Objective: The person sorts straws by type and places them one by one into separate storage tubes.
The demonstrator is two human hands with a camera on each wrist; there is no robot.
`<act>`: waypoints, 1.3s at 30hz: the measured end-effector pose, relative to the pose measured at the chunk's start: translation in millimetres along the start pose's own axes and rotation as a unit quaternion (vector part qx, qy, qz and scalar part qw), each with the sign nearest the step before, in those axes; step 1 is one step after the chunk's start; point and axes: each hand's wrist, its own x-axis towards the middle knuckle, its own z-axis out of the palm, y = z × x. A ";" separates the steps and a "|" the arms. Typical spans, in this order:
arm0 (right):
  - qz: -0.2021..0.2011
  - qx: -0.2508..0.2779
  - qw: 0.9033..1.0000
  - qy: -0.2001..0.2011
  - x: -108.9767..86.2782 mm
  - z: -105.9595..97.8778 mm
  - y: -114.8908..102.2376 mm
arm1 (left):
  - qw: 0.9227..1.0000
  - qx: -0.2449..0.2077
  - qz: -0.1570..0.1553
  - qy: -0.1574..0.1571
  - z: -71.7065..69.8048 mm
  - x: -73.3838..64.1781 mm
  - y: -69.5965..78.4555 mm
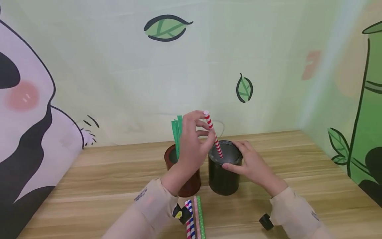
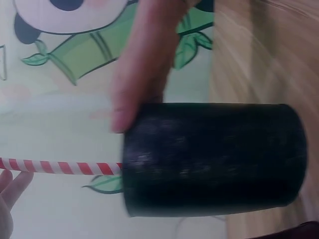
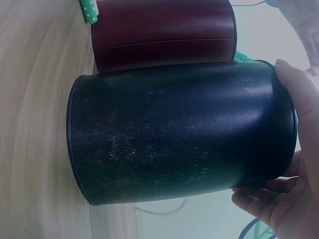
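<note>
The left hand [image 1: 192, 139] pinches a red straw [image 1: 213, 134] near its top end, with the fingers curled round it. The straw has red and white stripes. It leans a little, and its low end is inside the black cup [image 1: 224, 172]. From the cup's mouth, the top of the straw points to about 11 o'clock. In the left wrist view the red straw [image 2: 60, 167] goes into the black cup [image 2: 212, 159] from the left.

The right hand [image 1: 249, 161] holds the black cup at its rim. Its fingers bend round the top edge on the 3 o'clock side. In the right wrist view the fingers [image 3: 289, 124] wrap the rim of the black cup [image 3: 179, 132], and the cup stands on the table [image 3: 40, 124].

A brown cup [image 1: 191, 181] stands just beside the black cup, at its 9 o'clock side. The two cups look like they touch in the right wrist view, where the brown cup [image 3: 164, 32] sits right against the black one. Green straws [image 1: 177, 134] stand up in the brown cup, partly behind the left hand.

More straws [image 1: 194, 217] lie flat on the table [image 1: 98, 179], at about 7 o'clock from the black cup, close to the person. One is blue and red striped, one is pink, one is green with dots.

Behind the table is a wall [image 1: 119, 76] with painted leaves.
</note>
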 end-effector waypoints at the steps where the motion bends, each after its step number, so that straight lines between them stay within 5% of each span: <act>1: -0.002 -0.001 1.000 0.002 0.1 0.4 0.1 | 1.000 0.004 -0.006 -0.010 2.5 -1.9 -1.4; 14: -0.023 -0.003 1.000 0.015 0.5 2.9 3.1 | 0.990 0.067 -0.036 -0.117 27.3 -30.0 -21.2; 24: -0.016 -0.015 1.000 0.008 0.9 2.2 2.2 | 0.982 0.112 -0.027 -0.150 33.6 -45.9 -27.2; 39: -0.022 -0.009 1.000 0.012 -0.4 1.0 0.9 | 0.979 0.107 -0.028 -0.174 25.4 -45.7 -21.4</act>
